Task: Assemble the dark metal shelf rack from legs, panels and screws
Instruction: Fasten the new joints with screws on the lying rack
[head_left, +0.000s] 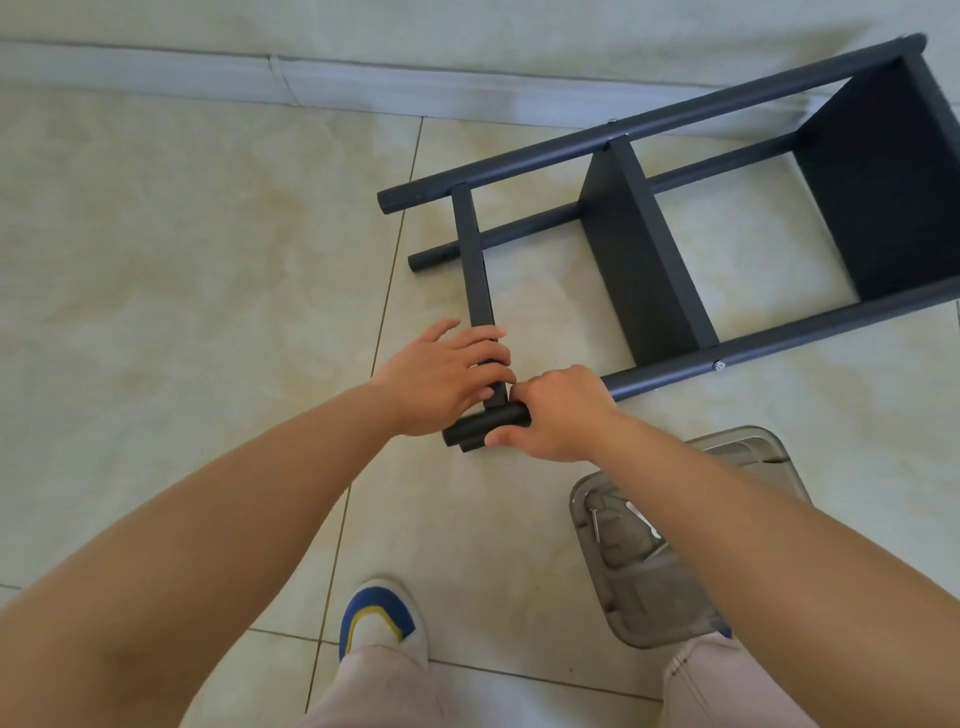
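The dark metal shelf rack (644, 249) lies on its side on the tiled floor, its round legs running from lower left to upper right. Three panels sit between the legs: a narrow end panel (475, 260), a middle panel (639, 254) and a far panel (883, 182). My left hand (441, 379) lies over the near end of the narrow panel, fingers curled on its edge. My right hand (550, 415) grips the near leg (779, 343) at the joint with that panel; what its fingertips hold is hidden. A screw head (719, 366) shows on the near leg.
A clear grey plastic tray (670, 582) with small metal parts sits on the floor under my right forearm. My shoe (382, 618) stands near the bottom centre. A wall skirting (208, 78) runs along the top.
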